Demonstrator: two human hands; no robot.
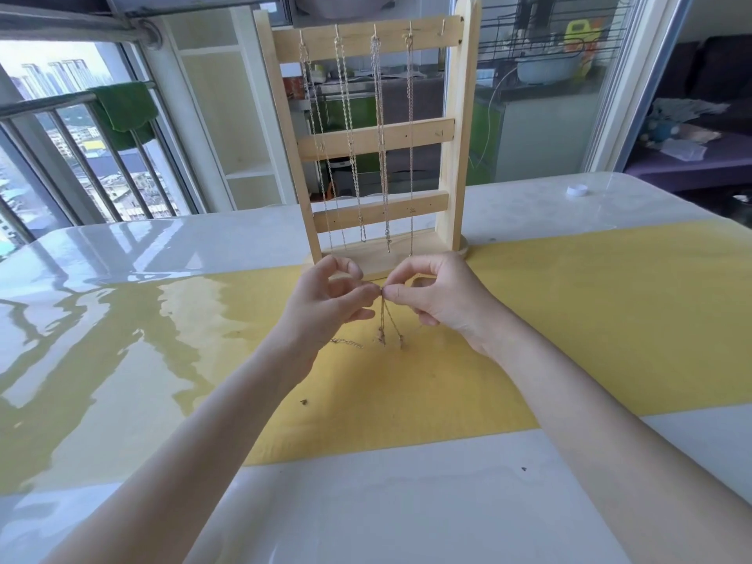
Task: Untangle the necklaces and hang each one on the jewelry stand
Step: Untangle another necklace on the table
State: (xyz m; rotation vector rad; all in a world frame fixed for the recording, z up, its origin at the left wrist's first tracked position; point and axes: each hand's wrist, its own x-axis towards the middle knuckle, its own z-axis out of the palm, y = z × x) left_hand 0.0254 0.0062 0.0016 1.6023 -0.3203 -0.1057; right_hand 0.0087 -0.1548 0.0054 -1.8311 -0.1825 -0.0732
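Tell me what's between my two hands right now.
In the head view, the left hand and right hand meet fingertip to fingertip, both pinching a thin necklace chain whose strands dangle to the yellow mat.

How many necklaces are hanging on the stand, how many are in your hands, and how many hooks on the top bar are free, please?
Necklaces hanging on the wooden jewelry stand: 4
Necklace pinched by left hand and right hand: 1
Free hooks on the top bar: 1
Total necklaces: 5

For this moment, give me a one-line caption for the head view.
Both hands, left hand and right hand, pinch a thin tangled chain necklace before the pale wooden jewelry stand.
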